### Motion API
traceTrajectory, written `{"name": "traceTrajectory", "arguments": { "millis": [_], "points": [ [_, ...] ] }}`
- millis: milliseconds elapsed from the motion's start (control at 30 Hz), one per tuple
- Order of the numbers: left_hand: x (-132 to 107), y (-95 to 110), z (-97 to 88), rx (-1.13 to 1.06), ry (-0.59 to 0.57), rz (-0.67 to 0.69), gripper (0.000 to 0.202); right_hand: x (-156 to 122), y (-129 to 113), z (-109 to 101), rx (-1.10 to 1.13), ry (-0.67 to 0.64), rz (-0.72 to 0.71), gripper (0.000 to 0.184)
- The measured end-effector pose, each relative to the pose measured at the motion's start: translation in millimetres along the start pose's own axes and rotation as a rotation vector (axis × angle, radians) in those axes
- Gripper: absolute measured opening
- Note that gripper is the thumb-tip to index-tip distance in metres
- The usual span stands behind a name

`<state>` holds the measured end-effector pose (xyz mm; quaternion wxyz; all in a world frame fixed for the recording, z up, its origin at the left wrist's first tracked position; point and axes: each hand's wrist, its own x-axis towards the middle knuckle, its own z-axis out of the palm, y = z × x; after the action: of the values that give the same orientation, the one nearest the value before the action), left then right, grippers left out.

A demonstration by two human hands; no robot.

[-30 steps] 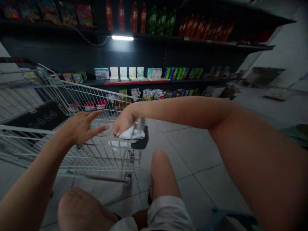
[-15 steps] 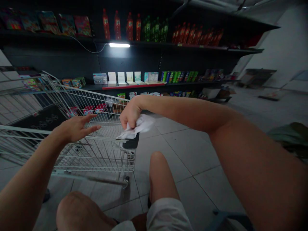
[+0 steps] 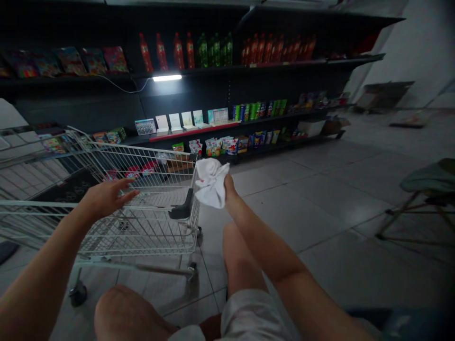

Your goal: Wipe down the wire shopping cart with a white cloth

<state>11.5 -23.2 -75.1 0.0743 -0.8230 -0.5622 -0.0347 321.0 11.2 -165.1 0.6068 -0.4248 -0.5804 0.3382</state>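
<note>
My right hand (image 3: 229, 185) grips a crumpled white cloth (image 3: 212, 183), held up by the front end of a metal shopping cart (image 3: 156, 237). The cloth hides most of those fingers. Over the cart's near top rail hovers my left hand (image 3: 108, 199), its fingers apart and nothing in them. A black corner guard (image 3: 182, 208) sits on the cart's near front corner, below and left of the cloth. Through the wire mesh a dark panel (image 3: 67, 194) with printed round marks shows inside the cart.
Behind the cart runs a dark shelf unit (image 3: 192, 92) with red bottles (image 3: 161, 54), green bottles (image 3: 215, 49), cans (image 3: 254, 111) and snack bags (image 3: 227, 146). A lit tube lamp (image 3: 167, 77) hangs under one shelf. At right stands a folding stool (image 3: 432, 189) with cloth on it.
My right hand has turned over and moved right with the cloth, off the cart's black corner, which now shows. My left hand keeps nearly its place. The whole view has shifted slightly.
</note>
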Motion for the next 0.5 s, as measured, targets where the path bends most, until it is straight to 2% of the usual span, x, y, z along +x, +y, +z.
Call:
{"name": "traceTrajectory", "arguments": {
  "millis": [67, 100, 167, 233, 300, 367, 500],
  "points": [
    [-3.8, 30.7, 3.7, -0.022, 0.066, 0.083, 0.069, -17.5, 18.5, 13.2, 0.012, 0.245, -0.003, 0.045],
    [-4.7, 47.7, 6.8, -0.062, 0.056, 0.165, 0.067, -29.0, 26.1, 25.1, -0.032, 0.287, -0.015, 0.047],
    [-4.9, 78.0, 14.0, -0.057, 0.022, 0.298, 0.066, -54.9, 38.1, 53.4, -0.221, 0.215, -0.060, 0.051],
    [-3.9, 96.1, 19.7, 0.039, 0.000, 0.302, 0.070, -81.8, 50.0, 78.6, -0.384, 0.162, -0.110, 0.055],
    [-2.7, 100.5, 21.9, 0.114, -0.011, 0.263, 0.072, -108.2, 68.7, 93.5, -0.454, 0.161, -0.131, 0.056],
    [-1.1, 97.6, 20.2, 0.124, -0.032, 0.255, 0.070, -134.2, 97.5, 97.0, -0.471, 0.134, -0.138, 0.052],
    [8.9, 98.0, 13.1, 0.026, -0.067, 0.276, 0.066, -174.6, 164.8, 77.4, -0.391, 0.000, -0.203, 0.044]
  ]
}}
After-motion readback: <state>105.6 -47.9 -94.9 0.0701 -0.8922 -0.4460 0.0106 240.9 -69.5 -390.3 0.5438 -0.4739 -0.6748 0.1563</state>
